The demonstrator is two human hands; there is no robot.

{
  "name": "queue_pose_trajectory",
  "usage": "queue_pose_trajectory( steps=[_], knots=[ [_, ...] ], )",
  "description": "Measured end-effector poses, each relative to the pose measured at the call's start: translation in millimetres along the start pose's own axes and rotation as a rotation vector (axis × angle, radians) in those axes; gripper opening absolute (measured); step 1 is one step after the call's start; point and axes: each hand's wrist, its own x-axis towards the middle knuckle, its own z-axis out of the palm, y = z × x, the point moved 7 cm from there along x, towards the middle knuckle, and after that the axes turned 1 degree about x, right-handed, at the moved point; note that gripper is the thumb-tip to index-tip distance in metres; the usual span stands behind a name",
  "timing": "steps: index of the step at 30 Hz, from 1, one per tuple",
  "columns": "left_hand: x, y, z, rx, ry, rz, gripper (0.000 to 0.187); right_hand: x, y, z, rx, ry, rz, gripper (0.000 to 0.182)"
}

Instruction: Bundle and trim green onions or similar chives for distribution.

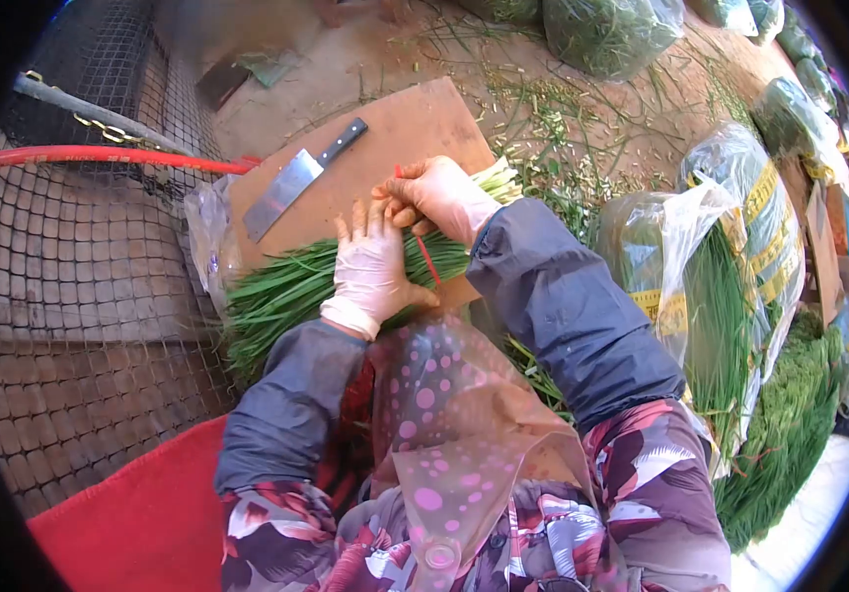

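A bunch of garlic chives (pixel 291 286) lies across a brown board (pixel 415 118), green leaves to the left and pale cut stems to the right. My left hand (pixel 370 261), in a thin whitish glove, spans the bunch from above, fingers over its far side and thumb on the near side. My right hand (pixel 444 197), gloved too, pinches a red tie (pixel 427 259) that passes over the bunch. The fingertips of both hands meet at the far side of the bunch. Beyond them, a cleaver (pixel 291 192) with a black handle rests on the board.
Black netting (pixel 89 266) and a red hose (pixel 109 155) are at left. Plastic bags of greens (pixel 740 227) stand at right, near a pile of green stalks (pixel 790 434). Cut scraps (pixel 563 128) litter the ground. A clear plastic bag (pixel 209 232) touches the board's left edge.
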Motion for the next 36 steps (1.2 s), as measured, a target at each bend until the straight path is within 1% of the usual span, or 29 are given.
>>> queue_pose_trajectory(
  steps=[1,2,4,6,7,8,9,10,11,13,14,16,17,18,20,21,22,24,25,26,27,28,30,31,32,33,34,35,36],
  knots=[
    [1,2,4,-0.041,0.049,-0.003,0.087,-11,3,8,0.008,0.032,-0.075,0.02],
    [6,-9,29,-0.061,0.02,-0.006,0.087,-27,15,11,0.016,0.044,-0.043,0.02],
    [11,-51,102,-0.818,-0.123,-0.313,0.104,-62,36,12,0.371,0.021,-0.01,0.021],
    [20,-26,33,-0.216,-0.164,-0.174,0.106,-101,86,2,0.581,0.013,-0.016,0.024],
    [19,-20,29,-0.16,-0.195,-0.143,0.108,-107,85,-10,0.651,0.02,-0.002,0.025],
    [15,-25,28,-0.146,-0.194,-0.15,0.108,-101,85,-13,0.556,0.03,-0.046,0.028],
    [13,-26,30,-0.179,-0.219,-0.148,0.108,-99,82,-18,0.565,0.035,-0.095,0.028],
    [23,-24,28,-0.22,-0.213,-0.151,0.108,-98,62,-22,0.546,0.033,-0.16,0.028],
    [23,-23,26,-0.222,-0.239,-0.163,0.105,-100,59,-22,0.541,0.031,-0.174,0.028],
    [21,-21,29,-0.228,-0.237,-0.143,0.105,-113,84,-11,0.444,0.06,-0.015,0.028],
    [20,-24,29,-0.233,-0.23,-0.139,0.106,-110,94,-6,0.463,0.05,-0.06,0.025],
    [23,-28,25,-0.279,-0.325,-0.155,0.095,-112,93,-17,0.379,0.043,-0.096,0.023],
    [20,-25,22,-0.259,-0.287,-0.153,0.092,-112,93,-20,0.264,0.126,-0.053,0.024],
    [20,-21,20,-0.239,-0.243,-0.142,0.089,-105,102,-30,0.202,0.063,-0.062,0.026],
    [17,-17,13,-0.195,-0.224,-0.138,0.098,-118,78,-29,0.161,-0.029,-0.13,0.031],
    [16,-18,7,-0.173,-0.21,-0.122,0.097,-133,68,-33,0.136,0.0,-0.109,0.035],
    [14,-18,-7,-0.173,-0.207,-0.112,0.097,-147,44,-39,-0.049,0.078,-0.157,0.038],
    [10,-31,-35,-0.073,-0.235,-0.123,0.094,-169,24,-60,-0.18,0.286,-0.375,0.042],
    [9,-40,-45,-0.146,-0.181,-0.074,0.089,-175,22,-63,-0.3,0.369,-0.485,0.042],
    [11,-47,-61,-0.215,-0.127,-0.027,0.084,-176,24,-58,-0.29,0.371,-0.479,0.042],
    [17,-56,-61,-0.242,-0.303,-0.05,0.084,-183,7,-31,-0.663,0.315,-0.752,0.041],
    [23,-67,-47,-0.396,-0.528,-0.101,0.099,-191,-1,2,-1.038,0.249,-1.019,0.04],
    [29,-86,-15,-0.14,-0.412,-0.072,0.107,-178,-4,38,-1.187,0.087,-1.055,0.039],
    [30,-89,-9,-0.136,-0.417,-0.067,0.107,-167,-6,44,-1.215,0.1,-1.092,0.041],
    [33,-87,-15,-0.173,-0.233,-0.017,0.111,-154,-12,46,-1.209,0.107,-1.084,0.041],
    [34,-86,-21,-0.211,-0.046,0.032,0.114,-142,-24,48,-1.237,0.17,-1.153,0.04],
    [30,-93,8,-0.211,-0.051,0.035,0.114,-132,-35,49,-1.264,0.231,-1.223,0.04],
    [25,-103,52,-0.115,-0.047,0.056,0.114,-114,-38,51,-1.261,0.23,-1.223,0.04],
    [19,-108,77,-0.019,-0.042,0.077,0.114,-92,-38,50,-1.35,0.328,-1.228,0.04]
  ],
)
